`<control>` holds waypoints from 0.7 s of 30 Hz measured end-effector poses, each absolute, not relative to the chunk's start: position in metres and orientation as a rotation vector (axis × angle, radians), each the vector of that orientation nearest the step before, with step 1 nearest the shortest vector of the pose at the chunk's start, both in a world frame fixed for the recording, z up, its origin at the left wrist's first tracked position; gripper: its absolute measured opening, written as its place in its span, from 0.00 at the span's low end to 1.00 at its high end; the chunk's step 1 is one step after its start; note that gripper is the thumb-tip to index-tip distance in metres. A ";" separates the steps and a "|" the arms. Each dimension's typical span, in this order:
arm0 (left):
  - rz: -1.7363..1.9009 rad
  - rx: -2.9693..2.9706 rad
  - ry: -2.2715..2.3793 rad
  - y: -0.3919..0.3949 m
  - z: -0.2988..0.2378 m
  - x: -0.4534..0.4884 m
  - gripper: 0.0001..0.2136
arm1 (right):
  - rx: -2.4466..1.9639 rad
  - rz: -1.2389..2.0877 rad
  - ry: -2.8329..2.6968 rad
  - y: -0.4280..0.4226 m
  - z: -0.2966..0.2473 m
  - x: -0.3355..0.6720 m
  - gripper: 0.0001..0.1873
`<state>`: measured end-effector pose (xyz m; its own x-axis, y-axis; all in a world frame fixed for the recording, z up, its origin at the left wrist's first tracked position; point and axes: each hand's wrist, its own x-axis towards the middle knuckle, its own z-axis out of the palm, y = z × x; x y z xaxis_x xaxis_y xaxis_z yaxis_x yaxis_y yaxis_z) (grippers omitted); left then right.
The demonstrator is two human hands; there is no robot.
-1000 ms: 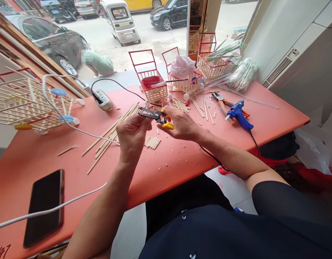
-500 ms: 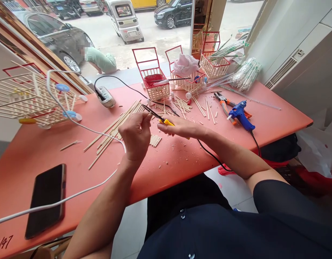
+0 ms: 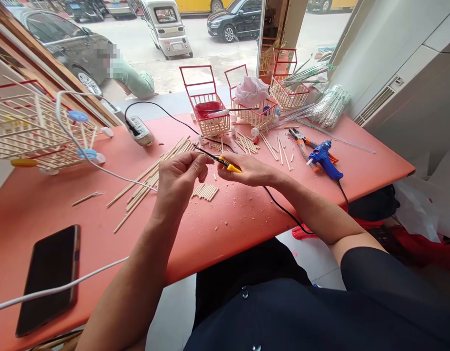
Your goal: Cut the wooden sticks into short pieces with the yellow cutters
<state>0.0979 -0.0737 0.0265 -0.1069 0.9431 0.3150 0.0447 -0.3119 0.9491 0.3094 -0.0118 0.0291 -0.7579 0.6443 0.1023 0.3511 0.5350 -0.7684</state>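
Observation:
My right hand [image 3: 243,169] is closed round yellow-handled scissors [image 3: 232,167] with long, thin black blades that point left. My left hand [image 3: 183,173] is closed in a pinch beside the blades; whatever its fingers hold is hidden. Just below both hands, a row of short cut sticks [image 3: 206,191] lies side by side on the pink table [image 3: 195,243]. Long wooden sticks [image 3: 137,203] lie in a loose bundle to the left, partly behind my left hand. Small crumbs are scattered around the short pieces.
Small stick-built carts [image 3: 214,127] stand along the back, and a larger one [image 3: 16,141] at left. Pliers [image 3: 301,141] and a blue glue gun [image 3: 325,160] lie at right. A phone [image 3: 49,278], power strip [image 3: 141,131] and white cable [image 3: 107,170] are at left.
My left hand has turned, its thumb now lying over the fingers near the blades. My right hand with the scissors has shifted slightly right. More of the short-stick row shows.

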 end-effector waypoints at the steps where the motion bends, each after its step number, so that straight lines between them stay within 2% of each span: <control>1: 1.511 1.397 1.134 -0.074 0.027 0.098 0.17 | -0.828 1.047 -2.408 -0.012 0.029 0.310 0.27; 6: 1.491 1.396 1.114 -0.074 0.030 0.097 0.20 | -0.852 0.936 -2.421 -0.013 0.027 0.309 0.27; 12: 1.481 1.402 1.095 -0.074 0.031 0.095 0.19 | -0.797 1.032 -2.435 -0.014 0.028 0.306 0.26; 21: 1.450 1.409 1.097 -0.074 0.036 0.094 0.19 | -0.758 0.971 -2.396 -0.013 0.021 0.305 0.25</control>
